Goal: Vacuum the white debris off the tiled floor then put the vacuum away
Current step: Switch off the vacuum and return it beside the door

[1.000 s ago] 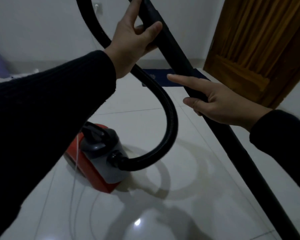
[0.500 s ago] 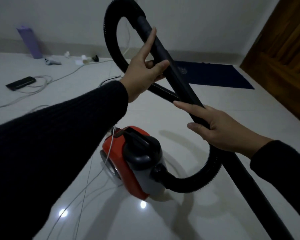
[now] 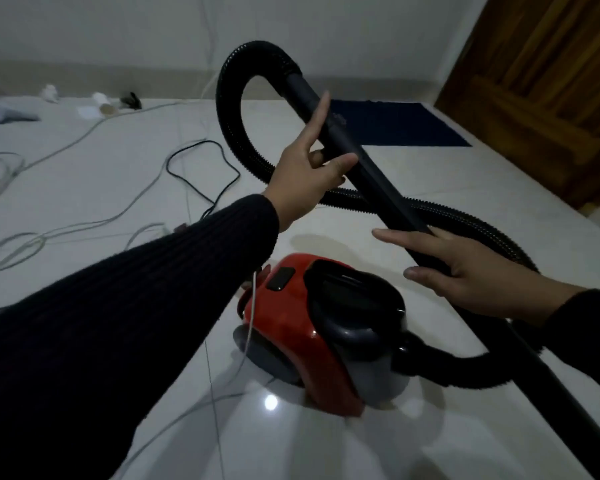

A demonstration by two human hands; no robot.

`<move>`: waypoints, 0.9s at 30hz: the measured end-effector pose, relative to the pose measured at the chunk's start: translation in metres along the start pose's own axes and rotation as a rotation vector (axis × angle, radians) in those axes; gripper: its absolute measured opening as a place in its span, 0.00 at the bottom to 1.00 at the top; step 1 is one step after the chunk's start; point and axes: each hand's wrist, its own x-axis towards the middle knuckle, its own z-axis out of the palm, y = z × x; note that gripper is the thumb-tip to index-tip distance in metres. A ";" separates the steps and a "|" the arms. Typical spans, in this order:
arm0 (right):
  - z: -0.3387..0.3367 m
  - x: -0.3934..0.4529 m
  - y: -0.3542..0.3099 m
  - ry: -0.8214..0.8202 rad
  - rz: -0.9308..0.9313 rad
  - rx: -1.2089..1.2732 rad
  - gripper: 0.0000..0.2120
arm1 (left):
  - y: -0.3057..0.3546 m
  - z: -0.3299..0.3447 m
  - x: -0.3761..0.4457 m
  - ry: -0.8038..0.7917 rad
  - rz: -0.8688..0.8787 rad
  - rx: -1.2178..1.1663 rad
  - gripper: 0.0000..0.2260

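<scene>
Nearest of all, a red and grey vacuum (image 3: pixel 312 334) sits on the pale tiled floor (image 3: pixel 413 174), a thin white cord (image 3: pixel 252 317) trailing down its left flank. To the right of the vacuum, the right hand (image 3: pixel 465 271) has its grip on the lower part of the black wand (image 3: pixel 378 181): the thumb and lower fingers wrap the tube while the forefinger lies straight, pointing back over the vacuum. The wand slants from beyond the vacuum's right side up and away to the left. Above and just behind the vacuum, the left hand (image 3: pixel 309 168), in a dark ribbed sleeve (image 3: pixel 136 323), closes its grip on the upper wand, thumb across the front of it and forefinger stretched straight along the tube. From the wand's top the ribbed black hose (image 3: pixel 243 74) arches over to the left, comes down, crosses behind the wand, and sweeps round the right of the vacuum to plug into its front. Left of the vacuum and further off, grey and black cables (image 3: pixel 201 147) loop over the tiles. Beyond them, near the wall, lie bits of white debris (image 3: pixel 99 98) and a small dark object too blurred to tell. Behind the vacuum on the right, a dark blue mat (image 3: pixel 402 123) lies before a wooden door (image 3: pixel 548 91).
</scene>
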 end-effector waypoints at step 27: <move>0.083 0.046 -0.045 0.265 0.216 -0.277 0.28 | -0.115 -0.078 -0.073 -0.343 -0.198 0.506 0.31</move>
